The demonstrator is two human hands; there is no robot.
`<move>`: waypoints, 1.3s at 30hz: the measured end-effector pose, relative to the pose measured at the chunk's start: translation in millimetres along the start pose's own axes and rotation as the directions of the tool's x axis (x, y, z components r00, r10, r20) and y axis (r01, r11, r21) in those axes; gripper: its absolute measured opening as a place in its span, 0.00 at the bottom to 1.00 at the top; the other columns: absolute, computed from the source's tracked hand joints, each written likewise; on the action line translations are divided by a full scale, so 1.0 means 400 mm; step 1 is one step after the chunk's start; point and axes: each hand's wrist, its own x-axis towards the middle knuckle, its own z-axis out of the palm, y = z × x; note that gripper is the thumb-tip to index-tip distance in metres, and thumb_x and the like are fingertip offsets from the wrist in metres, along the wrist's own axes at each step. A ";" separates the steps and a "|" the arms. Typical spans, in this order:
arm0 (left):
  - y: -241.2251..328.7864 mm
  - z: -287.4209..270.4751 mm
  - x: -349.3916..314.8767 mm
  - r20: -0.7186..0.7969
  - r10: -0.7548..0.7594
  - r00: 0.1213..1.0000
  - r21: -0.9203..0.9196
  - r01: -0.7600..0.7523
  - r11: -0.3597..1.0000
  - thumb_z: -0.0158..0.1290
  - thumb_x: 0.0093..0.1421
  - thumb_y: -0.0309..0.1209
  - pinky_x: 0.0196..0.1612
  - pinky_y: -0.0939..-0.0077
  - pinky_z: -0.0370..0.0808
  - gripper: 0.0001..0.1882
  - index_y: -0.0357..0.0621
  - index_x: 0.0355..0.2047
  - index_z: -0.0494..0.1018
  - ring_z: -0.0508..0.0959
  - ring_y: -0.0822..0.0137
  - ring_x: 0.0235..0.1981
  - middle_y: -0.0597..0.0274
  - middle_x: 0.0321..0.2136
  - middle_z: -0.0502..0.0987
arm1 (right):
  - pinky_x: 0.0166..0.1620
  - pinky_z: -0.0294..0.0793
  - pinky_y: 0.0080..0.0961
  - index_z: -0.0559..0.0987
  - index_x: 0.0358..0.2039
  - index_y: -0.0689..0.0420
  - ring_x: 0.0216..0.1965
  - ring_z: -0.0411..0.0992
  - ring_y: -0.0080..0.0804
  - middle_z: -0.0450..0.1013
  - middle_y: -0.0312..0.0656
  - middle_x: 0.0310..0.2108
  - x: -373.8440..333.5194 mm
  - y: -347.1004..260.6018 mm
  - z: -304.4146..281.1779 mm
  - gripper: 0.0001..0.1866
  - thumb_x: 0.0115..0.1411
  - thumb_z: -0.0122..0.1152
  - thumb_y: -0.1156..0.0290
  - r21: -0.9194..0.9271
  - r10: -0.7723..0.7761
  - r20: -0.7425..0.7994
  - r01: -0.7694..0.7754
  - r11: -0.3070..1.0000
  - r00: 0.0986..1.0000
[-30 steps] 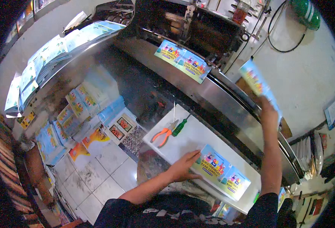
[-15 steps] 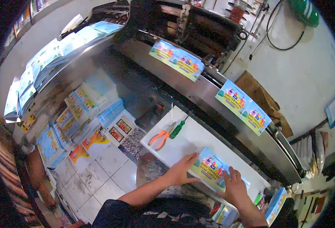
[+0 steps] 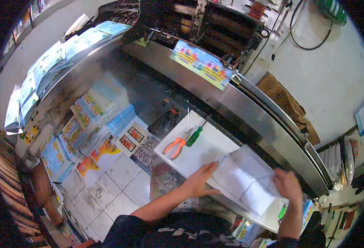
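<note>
STEP (judged): setting sheet (image 3: pixel 256 192) onto board (image 3: pixel 217 134), pale face up | left hand (image 3: pixel 200 181): thumb spread from fingers, fingertips at sheet's left edge | right hand (image 3: pixel 288 185): at right edge, blurred, cannot tell if pinching | NEXT (judged): align edges before release

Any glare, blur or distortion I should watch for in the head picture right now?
Head view: bright glare washes out part of the pale sheet by the left hand; head view: the right hand and the colourful printed sheet at the metal panel look smeared; head view: the fisheye bends that panel, and the corners are dark.
</note>
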 end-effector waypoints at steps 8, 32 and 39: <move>-0.016 0.015 0.001 0.012 0.066 0.998 0.071 -0.066 0.995 0.65 0.47 0.56 0.68 0.61 0.57 0.60 0.35 0.67 0.46 0.58 0.44 0.65 0.42 0.66 0.53 | 0.53 0.74 0.39 0.74 0.55 0.56 0.51 0.74 0.48 0.73 0.50 0.53 0.174 0.133 -0.274 0.20 0.63 0.50 0.71 -0.106 -0.049 -0.905 -0.112 0.988 0.423; 0.072 0.002 0.022 -0.075 -0.092 0.993 0.026 0.095 0.995 0.75 0.34 0.39 0.64 0.58 0.61 0.60 0.34 0.64 0.52 0.63 0.45 0.61 0.41 0.60 0.62 | 0.54 0.73 0.44 0.65 0.61 0.57 0.59 0.63 0.54 0.61 0.53 0.62 -0.073 -0.058 0.307 0.43 0.48 0.69 0.51 -0.175 -0.205 -0.207 0.170 0.970 0.957; 0.084 0.003 0.013 -0.080 -0.186 0.979 -0.078 0.180 0.981 0.75 0.34 0.38 0.64 0.59 0.60 0.59 0.35 0.64 0.53 0.63 0.47 0.61 0.42 0.60 0.62 | 0.53 0.74 0.44 0.66 0.59 0.59 0.57 0.65 0.51 0.63 0.51 0.61 -0.060 -0.014 0.288 0.45 0.44 0.71 0.51 0.069 -0.245 -0.161 0.258 0.964 0.956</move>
